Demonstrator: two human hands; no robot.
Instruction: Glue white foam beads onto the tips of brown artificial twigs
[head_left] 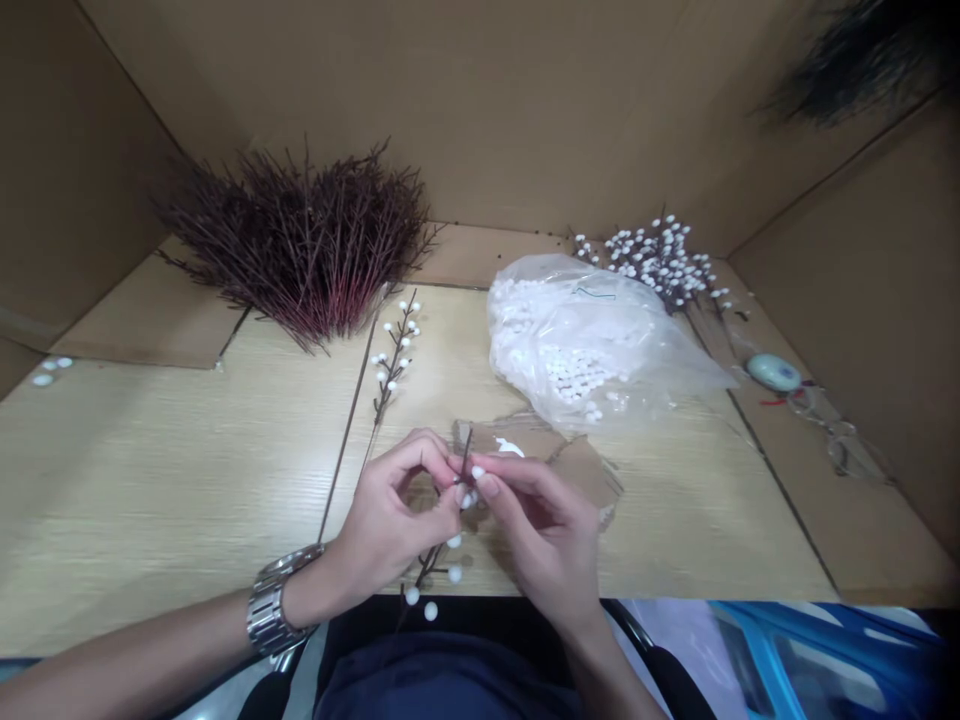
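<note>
Between my hands is a dark brown artificial twig (429,565) with several white balls along it, its lower part hanging past the table's front edge. My left hand (397,510), with a metal watch (274,605) at the wrist, pinches the twig's stem. In my right hand (544,520), thumb and forefinger close on a small white ball (478,472) right beside the stem; whether it touches the stem I cannot tell. Just beyond my hands lies a torn piece of cardboard (592,470) with a white smear (510,447) on it.
A large heap of bare brown twigs (322,240) lies at the back left. Another twig with white balls (394,355) rests ahead of my left hand. A clear bag of white balls (577,340) sits right of centre, before a bunch of finished-looking white-tipped twigs (664,260). Cardboard walls (480,110) surround the table.
</note>
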